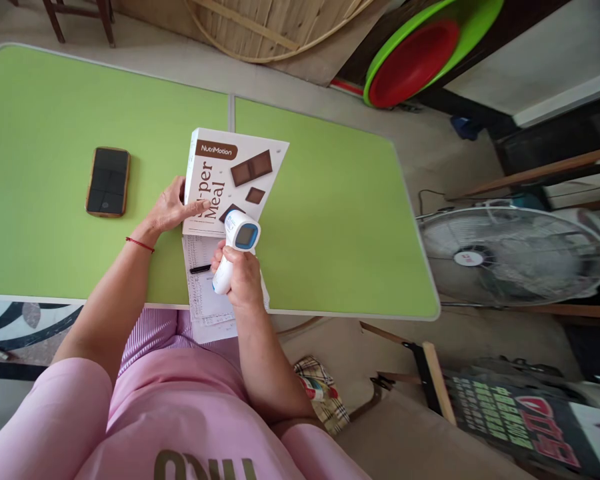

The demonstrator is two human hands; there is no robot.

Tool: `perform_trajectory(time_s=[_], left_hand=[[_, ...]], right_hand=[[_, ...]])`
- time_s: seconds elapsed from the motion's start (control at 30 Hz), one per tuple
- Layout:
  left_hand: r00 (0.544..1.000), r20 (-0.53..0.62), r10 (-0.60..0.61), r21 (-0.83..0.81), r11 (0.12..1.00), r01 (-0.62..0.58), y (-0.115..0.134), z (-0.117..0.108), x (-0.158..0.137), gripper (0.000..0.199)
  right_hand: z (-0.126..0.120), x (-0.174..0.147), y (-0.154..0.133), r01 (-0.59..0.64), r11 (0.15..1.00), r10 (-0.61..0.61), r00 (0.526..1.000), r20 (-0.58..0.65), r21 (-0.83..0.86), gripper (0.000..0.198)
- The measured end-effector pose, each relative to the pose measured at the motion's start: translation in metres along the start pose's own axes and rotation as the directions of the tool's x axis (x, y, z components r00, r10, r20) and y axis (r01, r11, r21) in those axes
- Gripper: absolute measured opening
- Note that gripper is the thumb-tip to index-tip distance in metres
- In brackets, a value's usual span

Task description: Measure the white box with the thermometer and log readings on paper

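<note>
Some white paper sheets (207,303) overhanging green rectangular table's (340,220) near edge | right hand (243,275) wrapped round white-and-blue plastic handheld thermometer (233,230), above sheets | left hand (171,208) clasping left edge of white-and-brown cardboard box (240,177), beyond thermometer | black brown-cased phone (108,182) left of box
</note>
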State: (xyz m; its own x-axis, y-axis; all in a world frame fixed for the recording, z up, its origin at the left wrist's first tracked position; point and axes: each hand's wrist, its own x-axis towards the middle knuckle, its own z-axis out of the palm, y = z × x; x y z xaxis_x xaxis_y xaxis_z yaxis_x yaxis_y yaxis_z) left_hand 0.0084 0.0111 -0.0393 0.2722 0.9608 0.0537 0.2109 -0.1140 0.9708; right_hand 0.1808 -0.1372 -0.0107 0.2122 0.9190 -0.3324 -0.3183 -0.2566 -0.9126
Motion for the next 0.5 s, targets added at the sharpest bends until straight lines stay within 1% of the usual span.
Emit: perform_trajectory(time_s=[0.1,0.27,0.37,0.5], left_hand=[[1.000,0.013,-0.018,-0.020,1.000,0.018,-0.0023,-0.0020,0.0009,0.071],[0.996,0.069,-0.065,-0.115,0.991,0.073,-0.0010,-0.0041,0.0000,0.077],[0.987,0.107,-0.121,-0.140,0.981,0.136,0.0028,-0.0044,-0.0013,0.075],[0.980,0.115,-0.160,-0.150,0.973,0.177,0.0061,-0.0056,-0.0010,0.067]], right_hand=[[0.0018,0.0005,-0.0029,-0.024,0.999,0.024,1.000,0.008,0.030,0.042],[0.0056,0.0007,-0.0081,-0.072,0.994,0.073,0.997,-0.010,0.078,0.045],[0.0055,0.0007,-0.0085,-0.048,0.996,0.051,0.998,-0.034,0.070,0.044],[0.0012,0.0009,-0.0055,-0.002,1.000,0.002,0.998,-0.058,0.006,0.040]])
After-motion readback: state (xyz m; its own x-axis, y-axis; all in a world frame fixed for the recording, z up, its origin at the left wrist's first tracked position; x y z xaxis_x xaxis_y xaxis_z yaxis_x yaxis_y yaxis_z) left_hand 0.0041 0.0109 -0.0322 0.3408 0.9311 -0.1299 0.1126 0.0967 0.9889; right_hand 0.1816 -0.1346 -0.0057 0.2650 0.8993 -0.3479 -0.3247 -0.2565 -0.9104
